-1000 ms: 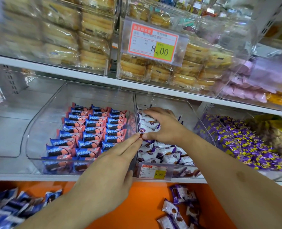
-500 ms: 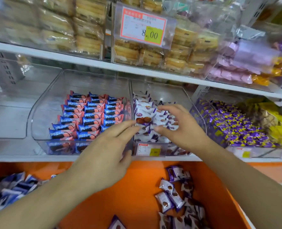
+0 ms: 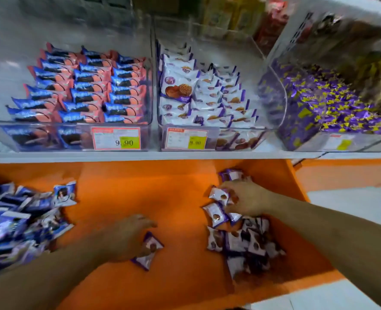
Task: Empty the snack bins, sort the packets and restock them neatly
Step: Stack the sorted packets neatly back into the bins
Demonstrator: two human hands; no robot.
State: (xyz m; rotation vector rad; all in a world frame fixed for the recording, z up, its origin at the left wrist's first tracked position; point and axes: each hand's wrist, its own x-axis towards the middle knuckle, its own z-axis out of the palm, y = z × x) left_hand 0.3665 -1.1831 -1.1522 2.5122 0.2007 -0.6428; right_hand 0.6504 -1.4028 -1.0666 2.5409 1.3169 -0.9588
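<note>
Both hands dropped from bins: left hand (image 3: pixel 127 238) touches packet (image 3: pixel 148 251), right hand (image 3: pixel 247 201) grips packets (image 3: pixel 217 205).

Orange shelf (image 3: pixel 162 198): blue packets (image 3: pixel 17 220) heaped left, white-purple packets (image 3: pixel 241 240) right, one packet (image 3: pixel 148 251) mid.

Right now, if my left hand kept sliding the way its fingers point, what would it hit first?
Mostly bare orange shelf ahead of the left hand; probably the loose white packets by the right hand first, though depth is unclear.
</note>
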